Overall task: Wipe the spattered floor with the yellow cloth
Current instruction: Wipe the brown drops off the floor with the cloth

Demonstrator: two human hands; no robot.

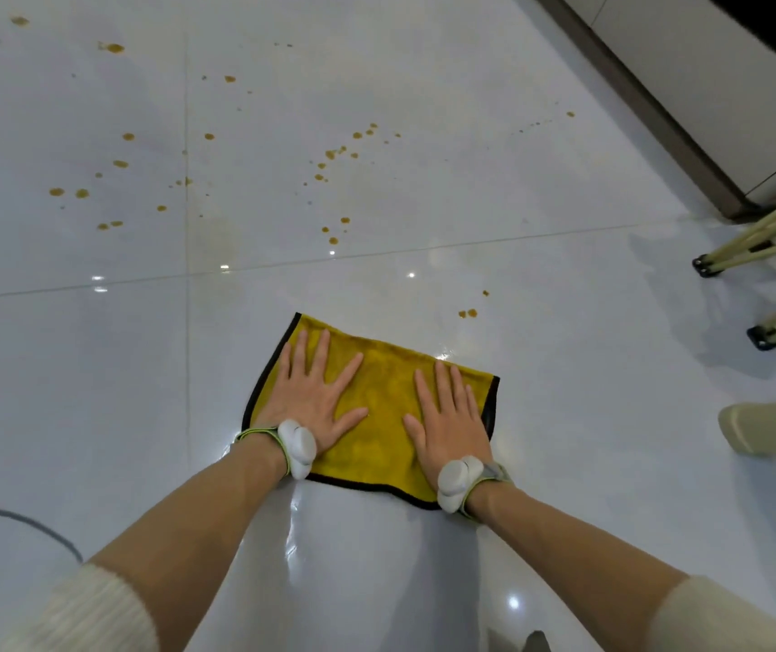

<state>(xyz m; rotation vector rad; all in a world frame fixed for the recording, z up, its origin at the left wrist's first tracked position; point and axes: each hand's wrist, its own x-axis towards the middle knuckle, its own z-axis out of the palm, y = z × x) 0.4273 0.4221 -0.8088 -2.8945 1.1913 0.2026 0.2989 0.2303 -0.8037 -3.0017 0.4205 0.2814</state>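
Observation:
A yellow cloth (379, 407) with a black hem lies spread flat on the glossy white tile floor (94, 392). My left hand (315, 397) presses palm-down on its left half, fingers spread. My right hand (449, 416) presses flat on its right half in the same way. Each wrist carries a white band device. Orange-brown spatter drops (329, 155) dot the tiles beyond the cloth, from the far left to the far right. Two small drops (468, 313) lie just past the cloth's upper right corner.
A dark baseboard and pale cabinet (706, 87) run along the upper right. Pale folding legs with black feet (710, 268) stand at the right edge. A beige slipper-like object (772, 428) lies at the right. A grey cable (24, 520) curves at the lower left.

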